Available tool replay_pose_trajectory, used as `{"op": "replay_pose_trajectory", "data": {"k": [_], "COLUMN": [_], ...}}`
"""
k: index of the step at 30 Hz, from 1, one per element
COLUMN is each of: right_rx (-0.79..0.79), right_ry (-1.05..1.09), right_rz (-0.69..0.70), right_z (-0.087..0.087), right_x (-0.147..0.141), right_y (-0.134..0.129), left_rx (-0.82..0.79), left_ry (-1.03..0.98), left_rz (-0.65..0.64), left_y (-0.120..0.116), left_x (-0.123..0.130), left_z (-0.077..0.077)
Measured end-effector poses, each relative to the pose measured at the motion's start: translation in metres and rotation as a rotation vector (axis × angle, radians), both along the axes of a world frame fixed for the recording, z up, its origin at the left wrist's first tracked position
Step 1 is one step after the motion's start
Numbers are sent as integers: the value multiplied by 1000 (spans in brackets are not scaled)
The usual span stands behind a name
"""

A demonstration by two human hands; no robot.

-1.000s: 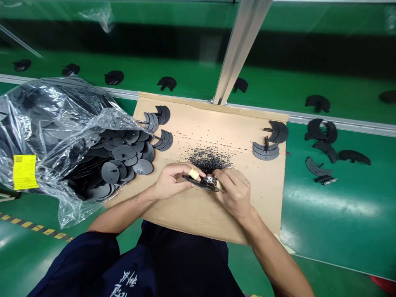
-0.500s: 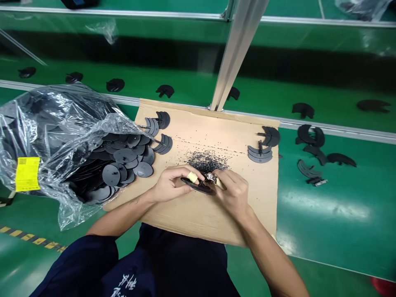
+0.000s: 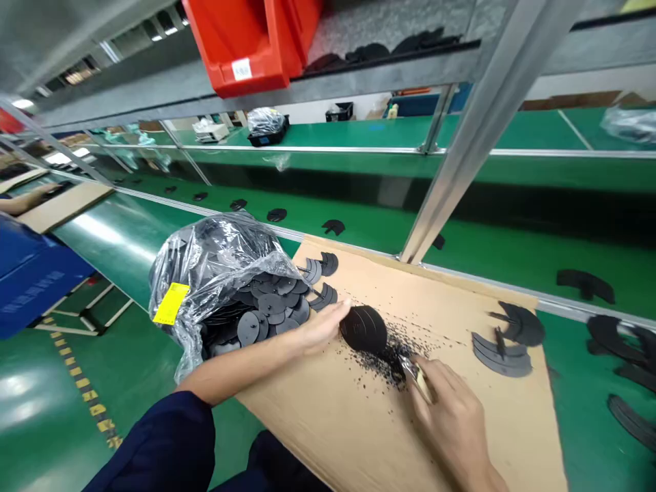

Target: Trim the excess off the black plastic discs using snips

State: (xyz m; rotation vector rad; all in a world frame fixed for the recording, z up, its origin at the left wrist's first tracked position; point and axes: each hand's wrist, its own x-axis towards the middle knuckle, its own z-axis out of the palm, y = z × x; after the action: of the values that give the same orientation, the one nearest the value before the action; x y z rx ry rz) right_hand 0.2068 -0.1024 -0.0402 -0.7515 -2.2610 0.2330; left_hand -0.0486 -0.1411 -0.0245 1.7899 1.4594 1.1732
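Note:
My left hand point(image 3: 324, 326) grips a round black plastic disc point(image 3: 363, 329) by its left edge. The disc is tilted, its face with curved lines toward me. In my right hand point(image 3: 454, 406) is a pair of nippers point(image 3: 416, 377) with a metal head and pale handles; the tips lie just below right of the disc, over the black scraps. Whether the jaws touch anything is unclear. Small black plastic scraps point(image 3: 382, 365) lie heaped and scattered on the cardboard sheet point(image 3: 318, 417) below. Curved black parts point(image 3: 501, 354) rest on the cardboard's right side, others point(image 3: 322, 297) at its left.
A clear plastic bag point(image 3: 205, 253) spilling black discs point(image 3: 271, 304) stands on the left. Behind the cardboard rises a metal post point(image 3: 461, 143). A red bin point(image 3: 246, 48) sits on the shelf above. At far left, another person's hand point(image 3: 33, 198) shows.
The view has swung up and left, bringing the shelf and red bin into sight. My hands have moved apart; the disc now tilts face-on, and the nippers are away from its middle.

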Motion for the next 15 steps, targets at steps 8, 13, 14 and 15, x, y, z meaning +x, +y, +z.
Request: {"op": "replay_pose_trajectory", "data": {"k": [8, 13, 14, 15], "right_rx": [12, 81, 90, 96], "right_ry": [3, -15, -22, -31], "right_rz": [32, 22, 18, 15], "right_z": [-8, -10, -11, -11], "right_x": [2, 4, 4, 4], "right_y": [5, 10, 11, 11], "left_rx": [-80, -259, -296, -327], "left_ry": [302, 473, 501, 525], "left_rz": [381, 536, 555, 564], "left_y": [101, 144, 148, 151], "left_x": [-123, -185, -193, -199], "left_z": [68, 71, 67, 61]}}
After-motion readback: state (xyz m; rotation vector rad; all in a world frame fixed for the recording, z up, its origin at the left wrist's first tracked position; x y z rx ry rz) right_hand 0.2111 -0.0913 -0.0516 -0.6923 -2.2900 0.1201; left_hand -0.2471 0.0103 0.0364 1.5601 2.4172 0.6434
